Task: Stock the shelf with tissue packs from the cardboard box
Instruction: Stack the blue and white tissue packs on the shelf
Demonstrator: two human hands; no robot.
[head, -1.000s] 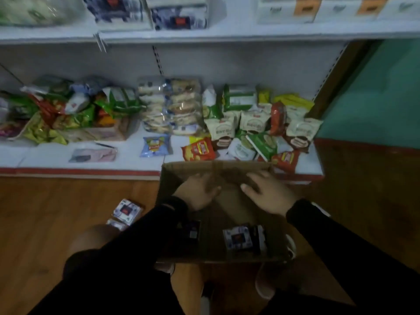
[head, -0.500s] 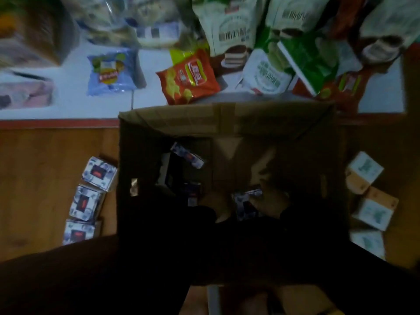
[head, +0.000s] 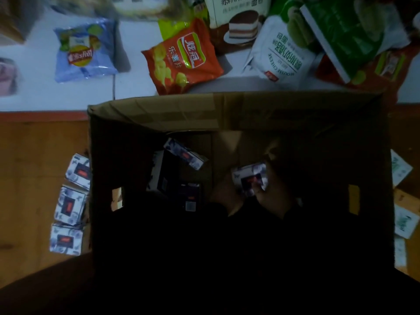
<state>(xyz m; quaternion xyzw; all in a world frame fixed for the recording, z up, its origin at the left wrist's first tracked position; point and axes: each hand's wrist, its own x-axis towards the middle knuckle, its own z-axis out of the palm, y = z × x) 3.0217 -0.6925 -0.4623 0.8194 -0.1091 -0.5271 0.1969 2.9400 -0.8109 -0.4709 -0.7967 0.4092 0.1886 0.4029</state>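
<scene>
Deep corrugated cardboard box [head: 159, 114], matte brown; right hand [head: 270, 192] fingers [head: 263, 189] curled round a glossy blocky tissue pack [head: 248, 176]; left hand's fingers too dark to tell.

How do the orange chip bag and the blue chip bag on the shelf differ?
The orange chip bag lies tilted at the shelf's front, its lower edge near the cardboard box; the blue chip bag lies further left, apart from the box. Orange looks larger. Both lie flat, sealed.

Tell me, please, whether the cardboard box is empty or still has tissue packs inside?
Not empty: the cardboard box holds several tissue packs on its floor, one between the hands, whose grip is too dark to judge.
</scene>
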